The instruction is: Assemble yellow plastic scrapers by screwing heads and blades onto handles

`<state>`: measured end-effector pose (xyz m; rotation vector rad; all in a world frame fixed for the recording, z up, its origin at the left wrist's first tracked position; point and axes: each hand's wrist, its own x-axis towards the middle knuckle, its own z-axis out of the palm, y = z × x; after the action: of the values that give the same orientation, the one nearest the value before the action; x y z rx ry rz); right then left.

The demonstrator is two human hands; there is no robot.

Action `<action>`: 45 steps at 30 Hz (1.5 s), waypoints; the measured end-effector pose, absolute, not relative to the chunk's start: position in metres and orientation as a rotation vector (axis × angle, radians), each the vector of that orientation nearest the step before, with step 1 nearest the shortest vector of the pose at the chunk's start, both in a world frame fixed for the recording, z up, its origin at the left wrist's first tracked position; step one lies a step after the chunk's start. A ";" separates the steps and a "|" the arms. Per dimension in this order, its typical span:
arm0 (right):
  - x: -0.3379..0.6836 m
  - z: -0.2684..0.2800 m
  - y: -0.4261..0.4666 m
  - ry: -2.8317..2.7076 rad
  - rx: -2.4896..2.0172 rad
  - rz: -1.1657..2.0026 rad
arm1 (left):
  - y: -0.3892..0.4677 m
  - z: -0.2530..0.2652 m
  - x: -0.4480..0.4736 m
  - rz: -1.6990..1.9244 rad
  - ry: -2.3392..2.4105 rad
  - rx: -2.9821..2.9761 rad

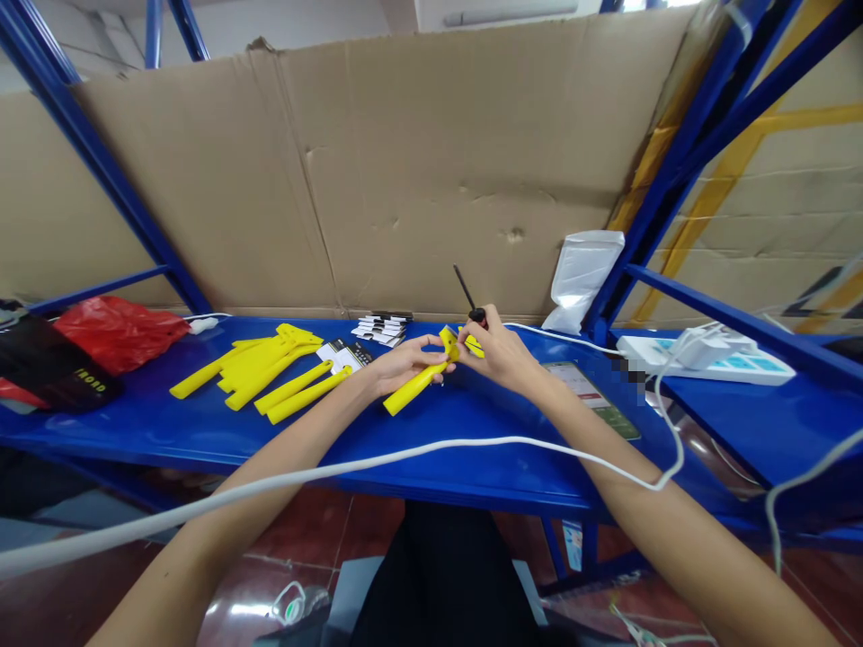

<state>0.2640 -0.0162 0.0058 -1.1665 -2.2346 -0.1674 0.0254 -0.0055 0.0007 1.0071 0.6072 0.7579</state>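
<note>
Near the middle of the blue table, my left hand [406, 366] is closed around a yellow plastic scraper [416, 388], its handle slanting down to the left. My right hand [500, 349] is closed on a screwdriver [465, 289] with a dark shaft pointing up and away; part of its black-and-yellow handle is hidden by the palm. The fingertips of that hand touch the scraper's head, where small details are too fine to make out. Left of my hands lies a pile of yellow scrapers [260, 364], with two separate yellow handles [306, 395] beside it.
Behind my left hand are printed cards [343, 353] and a stack of small black-and-white packs [382, 328]. A red bag [121, 331] lies far left. At right are a phone-like panel [593, 395], a power strip [734, 359] and a plastic pouch [585, 274]. A white cable [431, 447] crosses over my forearms.
</note>
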 end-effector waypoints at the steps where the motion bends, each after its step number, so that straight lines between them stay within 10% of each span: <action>1: 0.263 0.005 -0.016 -2.257 -1.194 -0.180 | -0.006 0.000 0.026 0.755 0.607 1.004; 45: 0.258 -0.001 -0.017 -2.105 -1.167 0.123 | -0.010 -0.003 0.030 0.707 0.581 1.004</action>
<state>0.2582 -0.0172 -0.0007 -1.1669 -2.1052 0.1226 0.0299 -0.0101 -0.0032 1.0037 0.5815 0.7075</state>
